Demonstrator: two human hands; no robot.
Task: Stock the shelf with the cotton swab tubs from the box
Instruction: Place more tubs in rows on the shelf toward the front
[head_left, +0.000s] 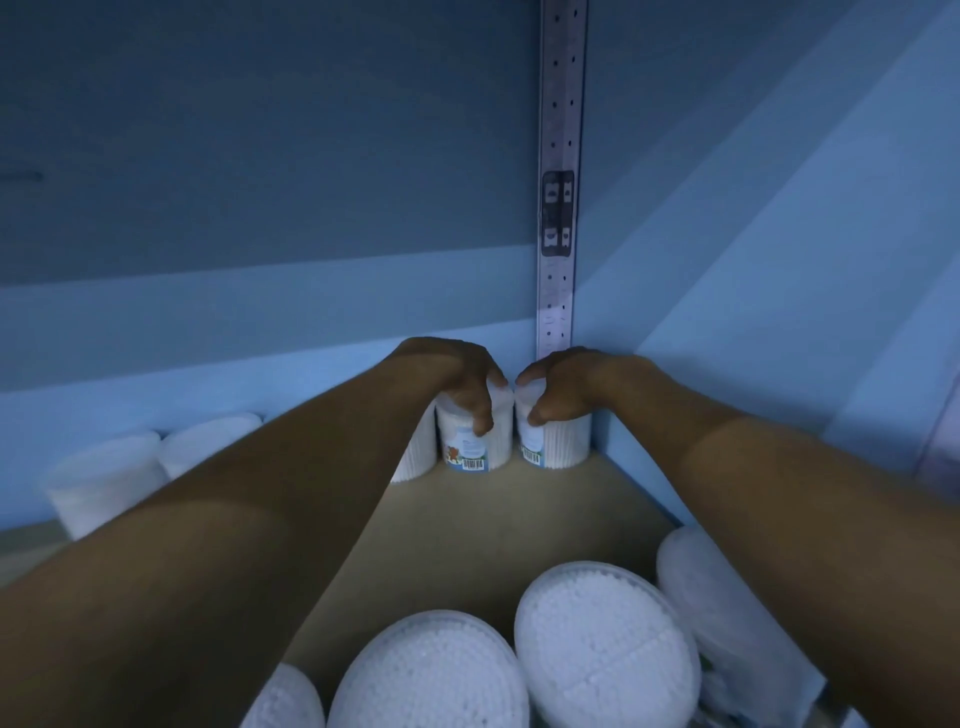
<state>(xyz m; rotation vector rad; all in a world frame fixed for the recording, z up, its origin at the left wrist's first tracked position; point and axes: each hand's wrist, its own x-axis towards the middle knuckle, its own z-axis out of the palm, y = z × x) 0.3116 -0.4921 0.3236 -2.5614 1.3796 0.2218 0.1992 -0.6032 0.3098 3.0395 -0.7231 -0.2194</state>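
We curl our left hand (457, 382) and right hand (563, 384) over two light, rigid, slick clear-plastic cylindrical swab tubs (470, 441) at the beige shelf's (483, 514) back right corner, gripping their tops.

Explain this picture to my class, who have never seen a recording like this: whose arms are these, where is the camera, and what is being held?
There is one picture, taken by a camera worn on a person's head, looking forward and down. The two bare arms are that person's own. The left hand grips one upright cotton swab tub; the right hand grips a second tub beside it, in the back corner of a blue shelf. More tubs stand along the back wall at left, blurred. Nearest the camera are further tubs, showing their swab-filled tops.
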